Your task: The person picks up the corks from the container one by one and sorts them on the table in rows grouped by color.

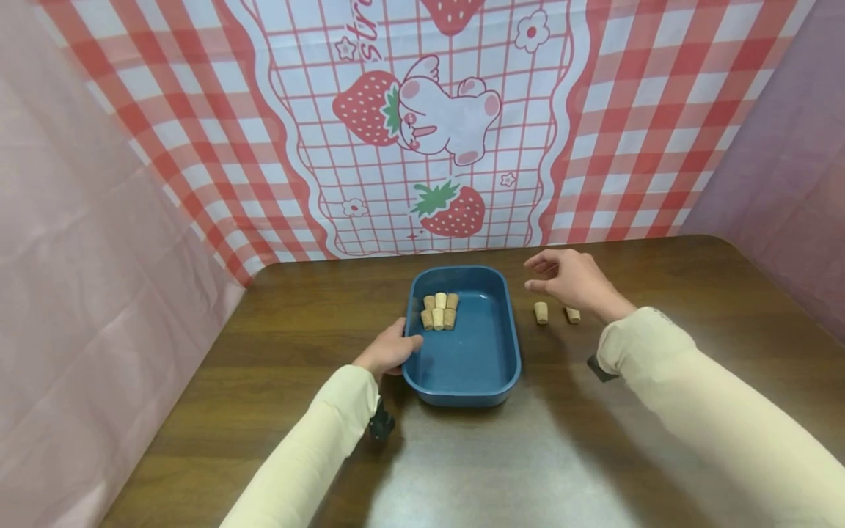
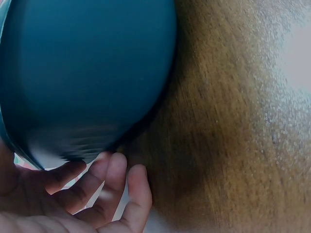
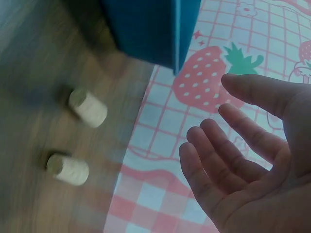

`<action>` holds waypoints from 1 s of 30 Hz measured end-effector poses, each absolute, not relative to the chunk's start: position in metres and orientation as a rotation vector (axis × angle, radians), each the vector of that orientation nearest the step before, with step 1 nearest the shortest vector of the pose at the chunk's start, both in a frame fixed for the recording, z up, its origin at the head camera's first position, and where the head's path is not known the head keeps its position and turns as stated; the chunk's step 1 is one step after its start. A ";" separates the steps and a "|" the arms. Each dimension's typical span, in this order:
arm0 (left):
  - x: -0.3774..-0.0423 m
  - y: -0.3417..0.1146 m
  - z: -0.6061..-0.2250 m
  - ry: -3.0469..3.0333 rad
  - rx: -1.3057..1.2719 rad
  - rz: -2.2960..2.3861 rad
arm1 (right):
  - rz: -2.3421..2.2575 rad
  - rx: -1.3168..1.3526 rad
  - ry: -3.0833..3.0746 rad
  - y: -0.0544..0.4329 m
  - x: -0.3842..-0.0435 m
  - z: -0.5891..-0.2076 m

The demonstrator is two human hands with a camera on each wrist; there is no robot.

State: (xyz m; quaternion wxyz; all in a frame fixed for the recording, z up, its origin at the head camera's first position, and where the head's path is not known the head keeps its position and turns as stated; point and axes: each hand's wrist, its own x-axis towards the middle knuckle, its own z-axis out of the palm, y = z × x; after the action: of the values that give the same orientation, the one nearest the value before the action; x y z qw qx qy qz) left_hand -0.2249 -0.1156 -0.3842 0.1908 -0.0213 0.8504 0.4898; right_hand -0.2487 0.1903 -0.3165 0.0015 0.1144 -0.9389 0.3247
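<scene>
A deep blue rectangular tray (image 1: 470, 367) stands on the wooden table, with several tapered corks (image 1: 439, 318) lying in two close rows inside, against its left side. My left hand (image 1: 389, 348) grips the tray's left wall, thumb over the rim. In the left wrist view, its fingertips (image 2: 116, 165) touch the tray's outer wall from below the rim. To the right of the tray, my right hand (image 1: 569, 277) hovers with relaxed, parted fingers and holds nothing. Two loose corks lie near it on the table, one cork (image 1: 541, 313) closer to the tray, the other cork (image 1: 573, 315) partly behind my wrist.
The brown wooden table (image 1: 297, 308) runs beneath everything. A red-and-white strawberry-print cloth (image 1: 409, 183) hangs at its back edge. Pink fabric (image 1: 99, 220) hangs along the left, and more fabric (image 1: 779, 161) along the right.
</scene>
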 end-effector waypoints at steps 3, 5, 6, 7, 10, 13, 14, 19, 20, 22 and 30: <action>-0.224 -0.116 -0.384 2.392 -0.058 1.383 | 1.063 0.352 -2.942 0.183 -0.250 -0.313; -0.224 -0.116 -0.384 2.393 -0.058 1.384 | 1.084 0.344 -2.943 0.177 -0.251 -0.312; -0.223 -0.116 -0.383 2.394 -0.061 1.381 | 1.093 0.342 -2.945 0.174 -0.252 -0.311; -0.223 -0.116 -0.383 2.394 -0.061 1.383 | 1.103 0.342 -2.946 0.172 -0.253 -0.310; -0.223 -0.116 -0.382 2.394 -0.063 1.377 | 1.127 0.338 -2.953 0.162 -0.254 -0.308; -0.224 -0.116 -0.383 2.394 -0.060 1.379 | 1.161 0.338 -2.957 0.152 -0.255 -0.305; -0.224 -0.116 -0.383 2.395 -0.061 1.379 | 1.162 0.342 -2.957 0.148 -0.255 -0.304; -0.224 -0.117 -0.384 2.396 -0.067 1.380 | 1.181 0.361 -2.959 0.132 -0.257 -0.300; -0.224 -0.117 -0.384 2.396 -0.066 1.381 | 1.184 0.364 -2.959 0.129 -0.257 -0.299; -0.224 -0.117 -0.384 2.396 -0.065 1.383 | 1.200 0.364 -2.964 0.124 -0.259 -0.299; -0.224 -0.116 -0.384 2.398 -0.066 1.385 | 1.219 0.370 -3.002 0.107 -0.267 -0.303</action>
State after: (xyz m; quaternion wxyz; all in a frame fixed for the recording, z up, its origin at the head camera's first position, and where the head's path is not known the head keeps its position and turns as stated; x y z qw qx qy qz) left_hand -0.2237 -0.1164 -0.3844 0.1845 -0.0233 0.8508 0.4914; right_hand -0.2668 0.1068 -0.3026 -0.0596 0.1134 -0.9189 0.3731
